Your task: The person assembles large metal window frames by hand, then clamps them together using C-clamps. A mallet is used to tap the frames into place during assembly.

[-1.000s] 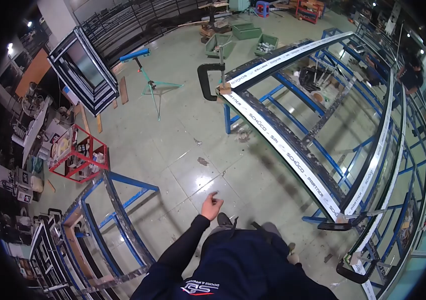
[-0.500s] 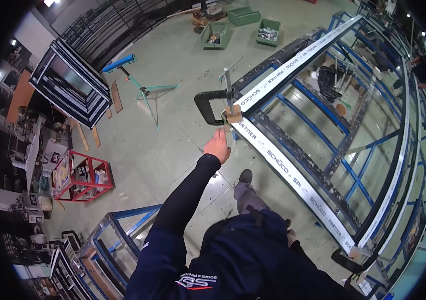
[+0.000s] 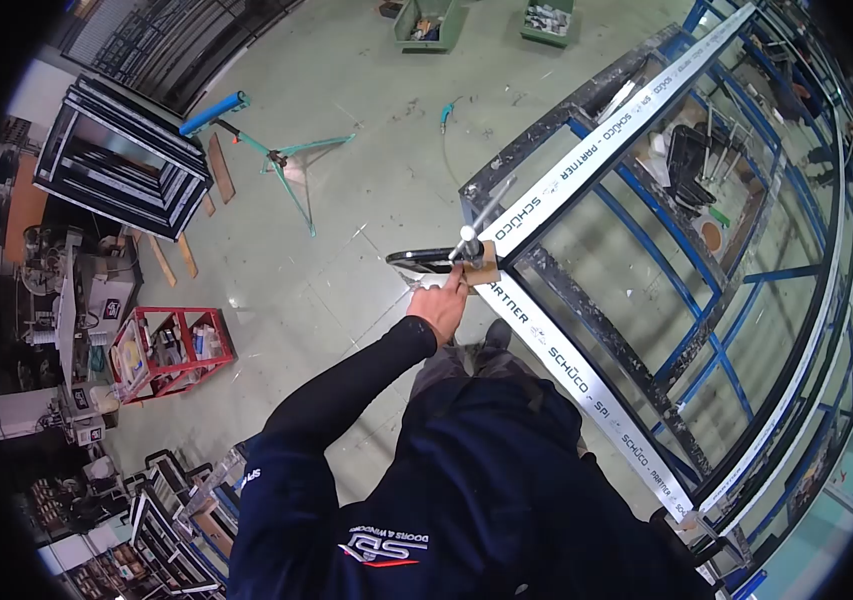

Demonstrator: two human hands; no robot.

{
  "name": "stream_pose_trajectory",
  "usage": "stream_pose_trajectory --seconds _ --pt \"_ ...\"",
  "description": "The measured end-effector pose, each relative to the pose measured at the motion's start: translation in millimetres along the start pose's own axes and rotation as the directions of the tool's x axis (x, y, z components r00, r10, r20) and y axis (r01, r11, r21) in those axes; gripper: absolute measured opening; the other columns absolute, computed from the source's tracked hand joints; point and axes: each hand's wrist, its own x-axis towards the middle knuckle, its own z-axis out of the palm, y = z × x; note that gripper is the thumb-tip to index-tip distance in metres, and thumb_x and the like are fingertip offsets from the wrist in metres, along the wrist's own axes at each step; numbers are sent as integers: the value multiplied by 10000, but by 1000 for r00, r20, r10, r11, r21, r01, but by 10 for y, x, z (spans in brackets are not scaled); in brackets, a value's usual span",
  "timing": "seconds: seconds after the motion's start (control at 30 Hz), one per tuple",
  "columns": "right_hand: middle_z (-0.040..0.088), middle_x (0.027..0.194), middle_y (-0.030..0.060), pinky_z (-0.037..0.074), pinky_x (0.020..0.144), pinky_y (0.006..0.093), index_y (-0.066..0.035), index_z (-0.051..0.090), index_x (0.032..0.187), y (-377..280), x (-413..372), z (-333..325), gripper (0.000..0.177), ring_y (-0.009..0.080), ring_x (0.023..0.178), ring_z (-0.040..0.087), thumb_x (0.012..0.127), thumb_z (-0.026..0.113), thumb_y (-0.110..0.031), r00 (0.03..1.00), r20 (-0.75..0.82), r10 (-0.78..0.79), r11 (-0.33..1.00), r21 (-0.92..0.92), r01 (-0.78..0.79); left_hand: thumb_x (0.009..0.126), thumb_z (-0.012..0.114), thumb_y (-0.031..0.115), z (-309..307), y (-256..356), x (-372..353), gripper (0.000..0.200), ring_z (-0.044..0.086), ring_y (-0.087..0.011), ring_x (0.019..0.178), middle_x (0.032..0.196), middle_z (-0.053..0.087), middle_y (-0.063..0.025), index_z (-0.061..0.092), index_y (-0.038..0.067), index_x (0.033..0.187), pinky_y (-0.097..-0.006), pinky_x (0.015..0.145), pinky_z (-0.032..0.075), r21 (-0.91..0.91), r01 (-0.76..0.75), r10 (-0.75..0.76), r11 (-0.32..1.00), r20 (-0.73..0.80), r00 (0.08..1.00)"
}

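Left hand: the left hand point(image 3: 438, 308) is reaching in at the near corner, its index finger stretching forward and meeting the clamp point(image 3: 426, 253) beside the screw point(image 3: 469, 238); the other fingers are lying close together, though whether they are closing on anything I cannot tell.
Right hand: not showing (the dark jacket point(image 3: 506, 480) is filling much of that side), so I cannot tell what its fingers are doing.
Clamp: it is sitting at the corner of the white-taped frame point(image 3: 568, 368), its black body pointing out over the floor, away from the frame.
Wooden block: the wooden block point(image 3: 489, 262) is lying at the corner, right beside the screw.
White-taped frame: it is resting over blue-legged trestles point(image 3: 646, 215), one side running down past the person's body.
Step at the corner: judging by the finger, the person is making contact with the clamp; whether the screw is turning I cannot tell.
Screw and grip: a next move on the clamp would be calling for a secure hold on its body or screw, with the block staying square and the fingers keeping out of the pinch.
Floor beyond: a green tripod stand point(image 3: 276, 158) and a red cart point(image 3: 174, 373) are standing well apart from the hand.
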Motion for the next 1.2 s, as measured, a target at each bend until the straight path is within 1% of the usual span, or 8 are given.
stream_pose_trajectory --seconds 0.17,0.43,0.63,0.77,0.87,1.0,1.1,1.2 --pt "706 850 138 531 612 407 64 686 959 -182 -18 60 420 253 749 702 806 801 -310 999 16 36 999 -3 -36 843 600 150 -19 4 76 354 739 -305 732 1474 460 -247 572 16 1170 -430 604 588 -63 52 -44 997 117 992" --pt "706 826 134 536 588 403 60 694 940 -319 -45 133 421 252 721 701 801 807 -321 996 42 78 997 -9 -78 790 771 290 -102 78 16 418 716 -295 721 1248 534 -221 620 25 1075 -420 631 589 -130 9 0 992 70 998" --pt "706 807 131 539 570 400 57 701 926 -328 -55 183 422 251 701 700 798 811 -329 992 72 103 995 -12 -102 802 790 344 -316 107 -74 442 695 -429 845 1318 493 -286 611 28 1055 -492 781 582 -397 42 -2 917 102 995" --pt "706 795 129 541 558 398 55 705 917 -332 -46 263 422 250 687 700 795 814 -335 988 95 122 992 10 -124 915 686 261 -141 111 -336 287 673 -430 908 1248 591 -243 637 46 1099 -486 836 549 -692 26 -37 722 -2 999" --pt "706 786 128 543 549 397 53 708 910 -343 2 317 423 250 677 699 793 816 -339 979 121 165 985 30 -170 971 606 313 57 -39 -525 284 663 -418 885 896 686 -232 686 41 963 -494 769 527 -756 153 -62 637 148 987" --pt "705 774 126 545 537 395 51 712 901 -506 48 494 424 249 663 699 791 819 -344 949 248 194 981 -52 -186 1007 579 386 377 -514 -826 412 670 -394 725 762 665 -235 652 -7 903 -437 682 519 -793 363 -238 489 279 930" --pt "736 916 161 556 714 413 38 734 1003 -471 351 742 561 265 858 715 746 831 -451 942 298 152 958 -280 -66 993 622 372 580 -1003 -946 431 650 -229 662 722 672 -163 625 -31 841 -378 670 516 -869 387 -406 309 247 880" --pt "735 868 124 542 712 388 -49 758 940 -729 461 1075 326 235 831 713 822 720 -351 918 393 -41 729 -616 296 1026 603 368 684 -1683 -874 365 599 -126 662 733 630 -42 573 37 875 -299 649 533 -960 255 -444 -112 279 852"
